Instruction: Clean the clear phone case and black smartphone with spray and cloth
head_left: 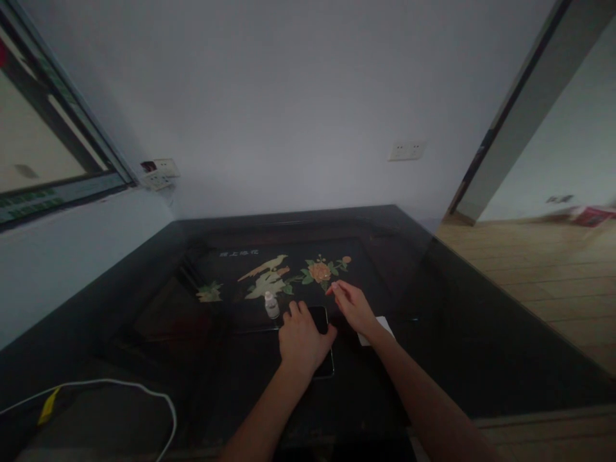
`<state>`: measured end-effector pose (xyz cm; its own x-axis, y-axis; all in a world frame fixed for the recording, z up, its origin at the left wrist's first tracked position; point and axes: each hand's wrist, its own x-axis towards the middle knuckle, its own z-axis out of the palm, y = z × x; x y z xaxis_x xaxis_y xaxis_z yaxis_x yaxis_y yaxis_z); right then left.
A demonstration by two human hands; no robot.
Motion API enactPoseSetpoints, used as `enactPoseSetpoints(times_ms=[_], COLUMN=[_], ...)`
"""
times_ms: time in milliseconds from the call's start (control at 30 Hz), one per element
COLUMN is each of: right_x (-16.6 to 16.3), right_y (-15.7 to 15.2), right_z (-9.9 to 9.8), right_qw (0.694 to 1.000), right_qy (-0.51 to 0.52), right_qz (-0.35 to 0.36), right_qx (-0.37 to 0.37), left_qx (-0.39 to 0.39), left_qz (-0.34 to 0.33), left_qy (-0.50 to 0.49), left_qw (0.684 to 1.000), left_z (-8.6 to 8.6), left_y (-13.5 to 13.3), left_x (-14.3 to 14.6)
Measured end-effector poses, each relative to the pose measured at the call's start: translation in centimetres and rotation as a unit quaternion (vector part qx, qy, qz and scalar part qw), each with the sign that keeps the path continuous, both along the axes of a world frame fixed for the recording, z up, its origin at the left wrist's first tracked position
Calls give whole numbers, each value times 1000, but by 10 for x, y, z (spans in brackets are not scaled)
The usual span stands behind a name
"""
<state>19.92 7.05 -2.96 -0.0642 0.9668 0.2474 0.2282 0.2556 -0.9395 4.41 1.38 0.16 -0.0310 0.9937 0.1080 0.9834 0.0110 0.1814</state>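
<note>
A dark smartphone (319, 314) lies flat on the glossy black tabletop. My left hand (301, 337) rests across it, thumb at its right edge and fingers at its left, so that much of the phone is hidden. A small white dropper bottle (272, 306) stands upright just beyond my left fingertips. My right hand (353, 307) hovers to the right of the phone's top end, its thumb and forefinger closed in a pinch. What they hold, if anything, is too small to tell. Beneath my right wrist is a flat white piece (363, 340), perhaps paper or cloth, partly covered.
The black table (183, 378) bears an inlaid flower-and-bird picture (269, 282). A white cable (120, 382) with a yellow tag (48, 407) curves at the lower left. Wall sockets (407, 151) sit behind, a window (52, 128) at left, and wooden floor (520, 282) at right.
</note>
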Motion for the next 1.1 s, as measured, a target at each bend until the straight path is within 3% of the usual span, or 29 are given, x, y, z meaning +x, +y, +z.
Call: enactPoseSetpoints(times_ms=[300,1100], right_x=[-7,-8], right_y=[-6,-6], right_z=[7,4], right_qw=[996,995], right_qy=[-63,-68], right_qz=[57,73], right_qx=[-21,-22], left_qx=[-5,10], left_qz=[4,-3], left_qy=[-18,-35], left_qw=[1000,999], left_z=[-1,-4], left_y=[1,0], left_x=[0,-3])
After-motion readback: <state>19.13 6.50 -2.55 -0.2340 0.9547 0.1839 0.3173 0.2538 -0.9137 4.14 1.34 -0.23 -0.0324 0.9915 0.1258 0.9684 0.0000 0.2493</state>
